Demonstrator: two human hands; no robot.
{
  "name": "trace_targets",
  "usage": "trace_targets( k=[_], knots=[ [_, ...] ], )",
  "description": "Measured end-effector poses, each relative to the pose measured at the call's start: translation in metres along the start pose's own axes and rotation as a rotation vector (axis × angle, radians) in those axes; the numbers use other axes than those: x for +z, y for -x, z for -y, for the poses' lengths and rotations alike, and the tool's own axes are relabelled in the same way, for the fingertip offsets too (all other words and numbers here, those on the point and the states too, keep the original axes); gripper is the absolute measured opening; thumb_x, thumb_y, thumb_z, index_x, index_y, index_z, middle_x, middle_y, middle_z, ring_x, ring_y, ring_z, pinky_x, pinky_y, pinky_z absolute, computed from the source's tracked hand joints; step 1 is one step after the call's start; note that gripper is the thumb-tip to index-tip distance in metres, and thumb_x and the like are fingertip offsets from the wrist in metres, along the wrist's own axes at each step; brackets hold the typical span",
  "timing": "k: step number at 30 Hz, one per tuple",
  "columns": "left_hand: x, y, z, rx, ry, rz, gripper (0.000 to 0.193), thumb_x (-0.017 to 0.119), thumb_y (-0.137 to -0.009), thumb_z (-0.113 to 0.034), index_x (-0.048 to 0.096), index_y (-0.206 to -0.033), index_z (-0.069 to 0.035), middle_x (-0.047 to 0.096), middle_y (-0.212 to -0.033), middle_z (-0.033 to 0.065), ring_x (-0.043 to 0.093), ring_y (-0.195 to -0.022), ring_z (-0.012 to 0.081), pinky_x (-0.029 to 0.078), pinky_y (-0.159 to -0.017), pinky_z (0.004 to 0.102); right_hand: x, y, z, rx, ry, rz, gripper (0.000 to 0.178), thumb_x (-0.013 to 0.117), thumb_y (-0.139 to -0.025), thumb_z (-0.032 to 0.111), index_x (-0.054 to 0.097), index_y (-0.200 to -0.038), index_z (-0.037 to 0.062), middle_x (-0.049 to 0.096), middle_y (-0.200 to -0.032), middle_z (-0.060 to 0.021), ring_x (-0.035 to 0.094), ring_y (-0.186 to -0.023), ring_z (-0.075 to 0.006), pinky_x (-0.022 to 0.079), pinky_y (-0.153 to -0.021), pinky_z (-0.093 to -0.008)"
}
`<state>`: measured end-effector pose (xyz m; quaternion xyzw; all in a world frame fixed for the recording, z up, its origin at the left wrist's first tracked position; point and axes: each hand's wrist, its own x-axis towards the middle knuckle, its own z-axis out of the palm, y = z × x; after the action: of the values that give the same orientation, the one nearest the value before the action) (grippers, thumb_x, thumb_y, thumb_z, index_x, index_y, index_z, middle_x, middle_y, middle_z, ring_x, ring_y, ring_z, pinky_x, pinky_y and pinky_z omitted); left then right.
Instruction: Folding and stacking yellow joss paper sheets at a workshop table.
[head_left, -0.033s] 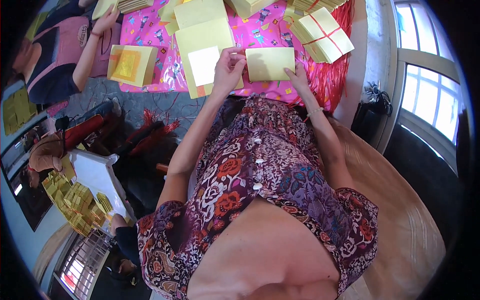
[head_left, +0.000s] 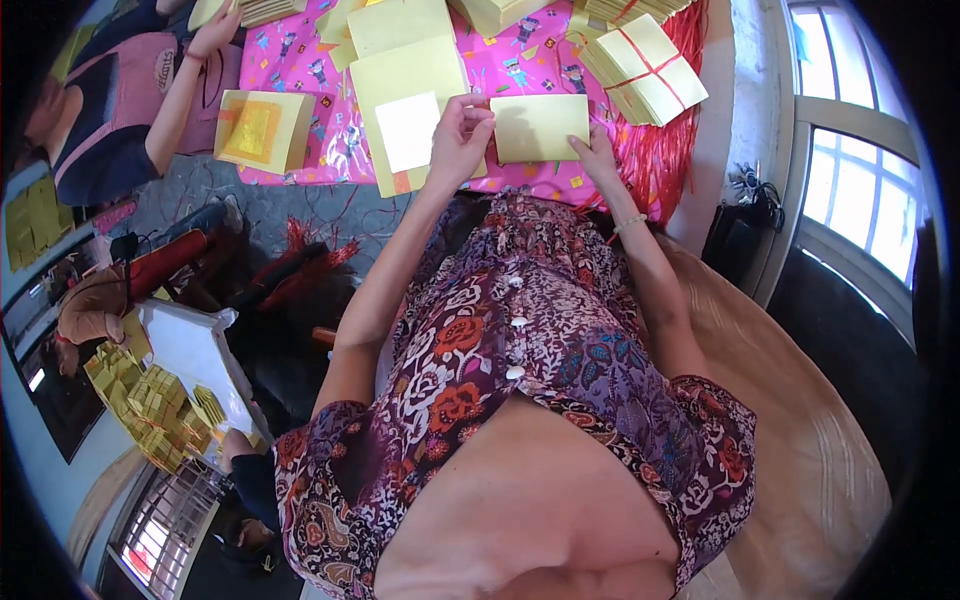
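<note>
A pale yellow paper sheet or thin stack (head_left: 541, 129) is held up above the pink table edge. My right hand (head_left: 598, 155) grips its right end, thumb on the front face and fingers behind. At its left edge, my left hand (head_left: 461, 142) has curled fingers, with thumb and fingertips pinched against the paper's side. Just left of that hand, a white square sheet (head_left: 407, 132) lies on larger yellow sheets (head_left: 375, 85). Whether the held paper is one sheet or several cannot be made out.
A pink patterned cover (head_left: 345, 130) lies over the table. A red-tied yellow paper bundle (head_left: 655, 70) stands at right, above red strands (head_left: 668, 165). A yellow block with an orange-gold square (head_left: 250, 128) sits at left. A co-worker's hand (head_left: 214, 30) works at far left.
My left hand has shifted very slightly to the right against the paper's edge. The co-worker's hand has moved a little. My right hand keeps its place.
</note>
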<state>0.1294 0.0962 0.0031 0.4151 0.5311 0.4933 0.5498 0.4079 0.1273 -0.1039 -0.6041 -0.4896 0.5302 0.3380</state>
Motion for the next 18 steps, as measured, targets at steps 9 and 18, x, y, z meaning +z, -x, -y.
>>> trace_targets(
  k=[9,18],
  knots=[
    [0.038,-0.014,0.003,-0.043,-0.519,0.273,0.040,0.064,-0.087,-0.011,0.049,-0.124,-0.006,0.062,-0.101,0.0146,0.065,-0.093,0.0242,0.053,-0.081,0.0343,-0.003,0.000,-0.003,0.038,0.045,-0.007,0.030,0.064,-0.090,0.005,0.047,-0.114,-0.0003,0.061,-0.108,-0.0103,0.058,-0.100,-0.0158,0.048,-0.088,-0.0306],
    [0.069,-0.013,0.052,0.234,-1.161,0.444,0.048,0.070,-0.075,-0.011,0.053,-0.121,-0.009,0.053,-0.110,0.0155,0.055,-0.105,0.0345,0.049,-0.088,0.0450,0.005,0.006,0.002,-0.041,0.042,-0.043,0.030,0.066,-0.088,0.009,0.049,-0.110,0.0004,0.059,-0.100,-0.0090,0.057,-0.093,-0.0156,0.047,-0.083,-0.0309]
  ],
)
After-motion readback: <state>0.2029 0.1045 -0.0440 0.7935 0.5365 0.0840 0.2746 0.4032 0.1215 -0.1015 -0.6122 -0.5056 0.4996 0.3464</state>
